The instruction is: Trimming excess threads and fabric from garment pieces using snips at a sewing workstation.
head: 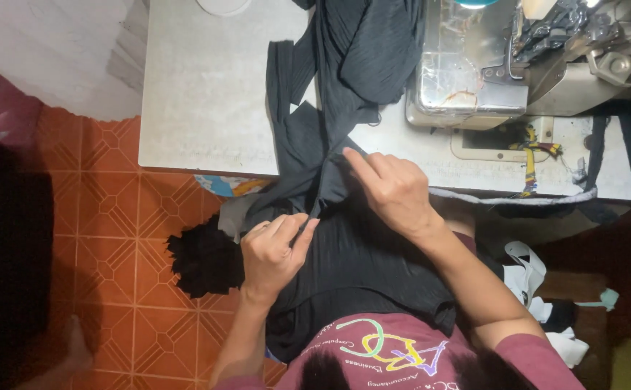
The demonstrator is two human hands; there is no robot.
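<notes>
Head view: nearest us, our left hand [276, 249] pinches a fold of the black fabric [344, 238] between thumb and fingers, its grip clenched on the cloth over our lap. Just beyond, our right hand [395, 191] presses fingertips onto the same fabric at the desk [200, 108] edge, grasping a ridge of it. We judge we are aligning a seam; the next move calls for keeping both layers matched. Farther off stands one sewing machine [474, 72]. We count two hands, one garment, one machine.
</notes>
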